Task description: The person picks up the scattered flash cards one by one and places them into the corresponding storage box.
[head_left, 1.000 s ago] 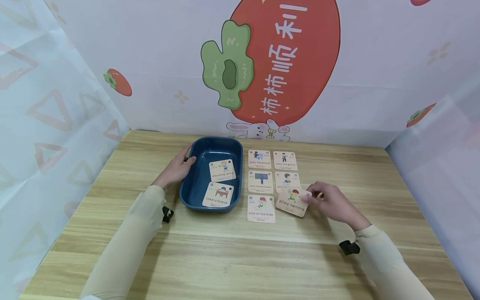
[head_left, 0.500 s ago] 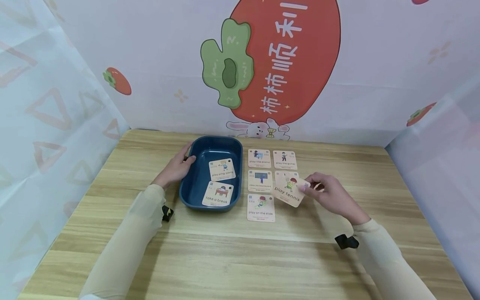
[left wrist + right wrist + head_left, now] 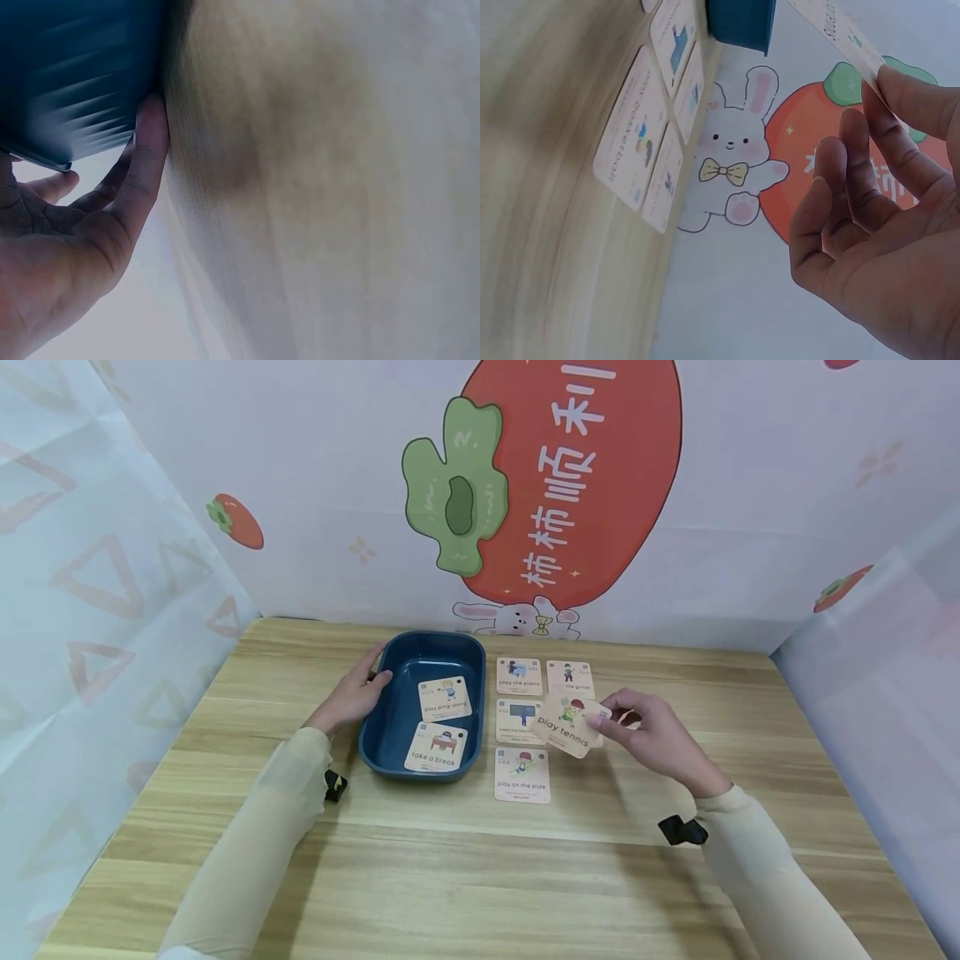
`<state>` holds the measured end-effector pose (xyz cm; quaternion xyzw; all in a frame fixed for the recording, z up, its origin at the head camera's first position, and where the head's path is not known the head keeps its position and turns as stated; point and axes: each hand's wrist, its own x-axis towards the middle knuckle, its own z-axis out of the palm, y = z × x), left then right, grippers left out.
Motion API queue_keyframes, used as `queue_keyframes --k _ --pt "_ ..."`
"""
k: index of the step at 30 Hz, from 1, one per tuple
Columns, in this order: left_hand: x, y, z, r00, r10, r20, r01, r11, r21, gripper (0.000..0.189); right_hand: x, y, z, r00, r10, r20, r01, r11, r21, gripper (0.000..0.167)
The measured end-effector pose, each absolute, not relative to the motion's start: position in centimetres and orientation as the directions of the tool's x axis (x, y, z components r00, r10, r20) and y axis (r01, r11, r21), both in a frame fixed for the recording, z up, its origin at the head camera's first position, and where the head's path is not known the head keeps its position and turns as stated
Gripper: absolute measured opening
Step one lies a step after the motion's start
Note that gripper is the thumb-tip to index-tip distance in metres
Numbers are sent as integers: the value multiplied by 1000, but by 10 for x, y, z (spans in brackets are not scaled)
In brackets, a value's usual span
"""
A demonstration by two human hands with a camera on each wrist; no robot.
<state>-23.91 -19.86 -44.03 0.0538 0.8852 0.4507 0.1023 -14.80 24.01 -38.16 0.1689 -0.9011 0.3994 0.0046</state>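
Note:
Between thumb and fingers my right hand [image 3: 651, 735] pinches the right edge of a "play tennis" picture card [image 3: 564, 727]. The card is tilted and raised over the other cards, partly covering the "play basketball" card [image 3: 639, 131] in the head view. My left hand [image 3: 352, 695] holds the left side of a dark blue tray [image 3: 372, 747], thumb at the rim. In the left wrist view one finger [image 3: 146, 161] lies along its outer wall, close to the tabletop. Inside lie a "play ping-pong" card [image 3: 444, 700] and a "take a break" card [image 3: 436, 748].
Right of the tray, cards lie in two columns: "play the piano" [image 3: 518, 677], "play the guitar" [image 3: 568, 675], a blackboard card [image 3: 517, 721] and "play on the slide" [image 3: 522, 777]. A printed backdrop [image 3: 330, 585] rises behind the wooden table [image 3: 450, 885].
My right hand has carried the "play tennis" card up and to the left, from beside the slide card to over the middle row. The left hand and tray stay put.

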Motion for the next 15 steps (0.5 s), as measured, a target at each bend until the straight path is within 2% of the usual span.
queue_keyframes --k 15 --pt "-239 -198 -439 -974 180 -140 -8 585 811 62 -154 217 -364 -940 -294 171 -321 600 -733 6"
